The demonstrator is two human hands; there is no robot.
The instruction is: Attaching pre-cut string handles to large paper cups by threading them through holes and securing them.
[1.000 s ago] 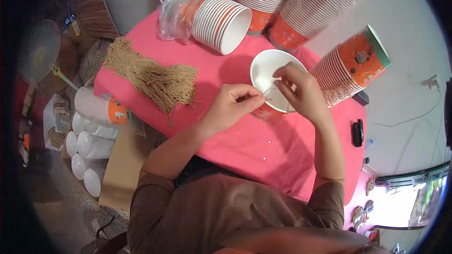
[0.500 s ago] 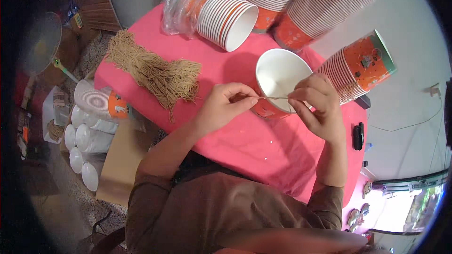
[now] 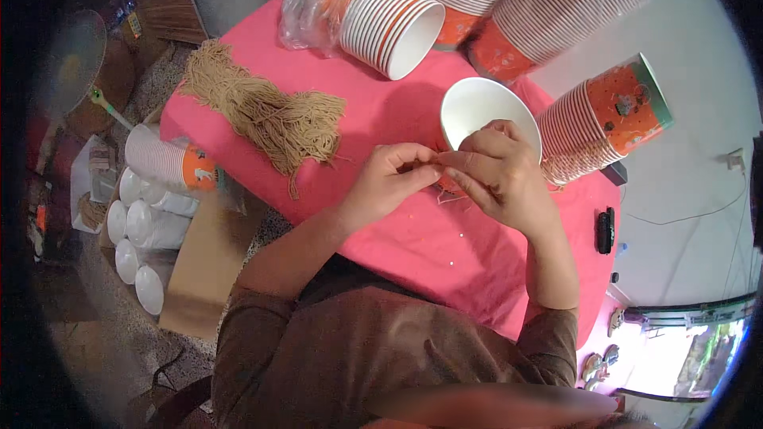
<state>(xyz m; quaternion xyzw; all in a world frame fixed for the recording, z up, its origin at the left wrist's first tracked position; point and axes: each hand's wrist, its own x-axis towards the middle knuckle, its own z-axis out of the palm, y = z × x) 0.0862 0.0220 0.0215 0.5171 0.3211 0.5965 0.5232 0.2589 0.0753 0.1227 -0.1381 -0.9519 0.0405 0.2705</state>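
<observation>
Left hand: your left hand (image 3: 387,183) pinches a thin tan string (image 3: 447,191) between thumb and fingertips, grip closed on it.
Right hand: your right hand (image 3: 497,175) meets the left at the fingertips, grip closed on the same string, just in front of the cup.
String: mostly hidden by your fingers; loose ends show below them, over the table.
Cup: one white paper cup (image 3: 485,111) stands open-side up, touching your right hand's far side.
Table: pink cloth covers the table (image 3: 413,246).
Bundle: a bundle of tan strings (image 3: 266,115) lies to your left, well apart from the hands.
Stacks: a cup stack (image 3: 389,24) lies on its side in clear plastic wrap beyond the cup; larger stacks (image 3: 548,8) lie behind it.
Right stack: a short stack (image 3: 608,115), orange with a green rim band and small pictures, lies on its side just right of the cup.
Black object: a small black object (image 3: 606,230) rests near the table's right edge.
Floor: more white cups (image 3: 139,226) and a flat cardboard (image 3: 203,262) sit on the floor to your left.
</observation>
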